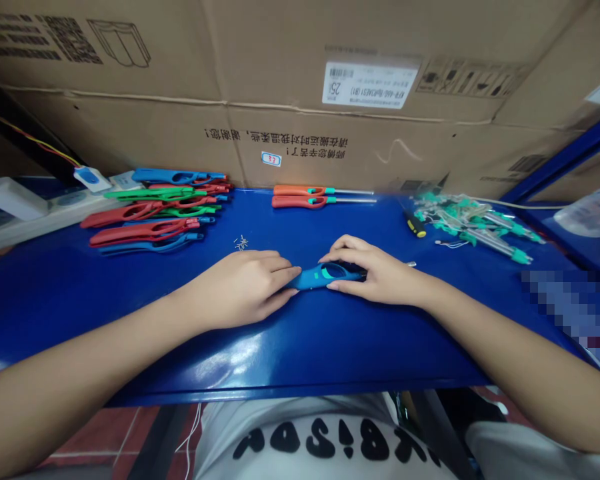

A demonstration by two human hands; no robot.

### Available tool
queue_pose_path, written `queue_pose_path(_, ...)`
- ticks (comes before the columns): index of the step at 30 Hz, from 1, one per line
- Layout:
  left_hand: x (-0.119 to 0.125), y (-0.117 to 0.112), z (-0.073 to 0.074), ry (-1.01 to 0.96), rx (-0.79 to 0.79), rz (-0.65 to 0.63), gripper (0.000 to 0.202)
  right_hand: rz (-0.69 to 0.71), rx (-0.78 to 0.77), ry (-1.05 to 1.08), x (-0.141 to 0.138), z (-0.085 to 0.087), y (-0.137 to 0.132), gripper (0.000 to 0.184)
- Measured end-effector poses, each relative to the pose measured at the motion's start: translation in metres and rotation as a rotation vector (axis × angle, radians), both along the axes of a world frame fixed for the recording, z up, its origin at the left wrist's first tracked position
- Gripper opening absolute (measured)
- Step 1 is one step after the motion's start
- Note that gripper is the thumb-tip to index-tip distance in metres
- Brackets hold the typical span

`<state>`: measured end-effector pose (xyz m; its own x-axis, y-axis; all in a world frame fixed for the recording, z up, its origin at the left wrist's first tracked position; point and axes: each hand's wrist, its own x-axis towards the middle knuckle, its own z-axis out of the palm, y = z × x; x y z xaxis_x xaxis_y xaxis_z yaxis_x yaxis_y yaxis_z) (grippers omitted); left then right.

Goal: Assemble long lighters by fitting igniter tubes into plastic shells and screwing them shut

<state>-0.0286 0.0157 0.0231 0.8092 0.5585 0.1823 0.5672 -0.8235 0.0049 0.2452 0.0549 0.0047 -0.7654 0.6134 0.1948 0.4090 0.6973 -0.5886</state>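
Observation:
A blue gas lighter with a teal trigger lies across the middle of the blue table, between my two hands. My left hand is closed around its handle end. Around the trigger loop and the start of the barrel, my right hand grips with thumb and fingers on either side. The tip of a metal tube pokes out beyond my right hand. Part of the lighter is hidden under both hands. Just behind my left hand is a small heap of screws.
Red, green and blue lighter shells are piled at the left, beside a white power strip. Two orange-red lighters lie at the back. Metal tubes with teal parts and a black-yellow screwdriver lie right. A cardboard box stands behind.

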Motion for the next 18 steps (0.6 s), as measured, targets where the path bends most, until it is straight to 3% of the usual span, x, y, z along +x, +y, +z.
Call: queue_pose_path(18,0.0010,0.0010,-0.0040,-0.023,-0.039,0.058,0.027,0.021,0.076,-0.074,0.0018,-0.0001,0.0009,0.036)
